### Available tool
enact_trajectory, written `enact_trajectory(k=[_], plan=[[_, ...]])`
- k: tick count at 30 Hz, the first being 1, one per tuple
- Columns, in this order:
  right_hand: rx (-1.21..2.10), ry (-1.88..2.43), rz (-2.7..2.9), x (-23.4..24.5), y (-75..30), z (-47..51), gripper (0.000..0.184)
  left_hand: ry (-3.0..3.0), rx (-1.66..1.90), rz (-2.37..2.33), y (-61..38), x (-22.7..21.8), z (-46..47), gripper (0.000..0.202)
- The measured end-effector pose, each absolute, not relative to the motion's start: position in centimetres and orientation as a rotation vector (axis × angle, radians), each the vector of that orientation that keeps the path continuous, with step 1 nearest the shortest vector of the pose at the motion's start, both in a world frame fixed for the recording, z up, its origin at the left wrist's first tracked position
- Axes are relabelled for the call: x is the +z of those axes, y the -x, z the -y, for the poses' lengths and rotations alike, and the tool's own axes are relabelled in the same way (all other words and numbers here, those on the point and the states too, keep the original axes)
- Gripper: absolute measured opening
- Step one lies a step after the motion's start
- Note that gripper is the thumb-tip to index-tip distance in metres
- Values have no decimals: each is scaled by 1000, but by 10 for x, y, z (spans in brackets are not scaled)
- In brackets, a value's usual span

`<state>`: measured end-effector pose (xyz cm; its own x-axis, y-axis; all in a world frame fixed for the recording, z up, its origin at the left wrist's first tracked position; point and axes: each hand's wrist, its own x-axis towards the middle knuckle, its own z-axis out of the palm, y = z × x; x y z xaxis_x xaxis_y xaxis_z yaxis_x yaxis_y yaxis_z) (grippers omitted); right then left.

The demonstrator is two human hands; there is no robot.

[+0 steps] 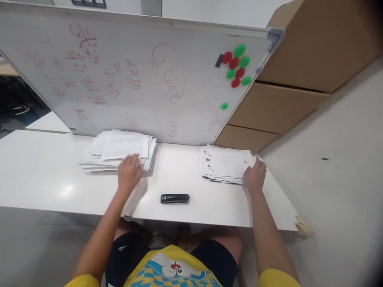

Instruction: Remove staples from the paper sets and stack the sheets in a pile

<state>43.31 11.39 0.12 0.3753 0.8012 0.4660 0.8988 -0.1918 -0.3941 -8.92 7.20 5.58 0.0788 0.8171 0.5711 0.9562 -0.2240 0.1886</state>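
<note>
The black oblong stapler (175, 198) is lying sideways, nearer the left hand (128, 173), which is resting flat and open on the messy white paper pile (119, 149). The right hand (255, 175) is gripping the tidy white paper stack (226, 163).

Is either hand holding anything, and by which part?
Nothing lifted: left hand rests on the left paper stack's near edge; right hand touches the right paper stack's near right corner.

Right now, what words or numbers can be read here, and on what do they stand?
"5000", seemingly, in faded red marker inside a drawn loop on the whiteboard.
Other red handwriting there: too faint and smeared to read.
Print on the left paper stack and right paper stack: too small to read.
On the stapler: no label legible.
</note>
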Motion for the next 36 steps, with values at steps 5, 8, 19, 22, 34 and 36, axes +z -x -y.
enact_trajectory(k=[5,8,19,22,34,36], plan=[[-217,1857,1513,11,-402,-75,55,2249,-579,1794,141,63,-117,40],[-93,1761,1511,15,-373,-56,53,2230,-596,1727,134,60,-108,38],[1781,883,682,71,-190,13,40,2699,-852,918,9,35,0,30],[1826,868,573,77,-187,12,30,2836,-821,716,11,30,5,33],[1535,1275,667,49,-206,12,42,2676,-908,702,58,34,-9,32],[1486,1324,687,43,-212,10,41,2575,-925,888,79,46,-36,28]])
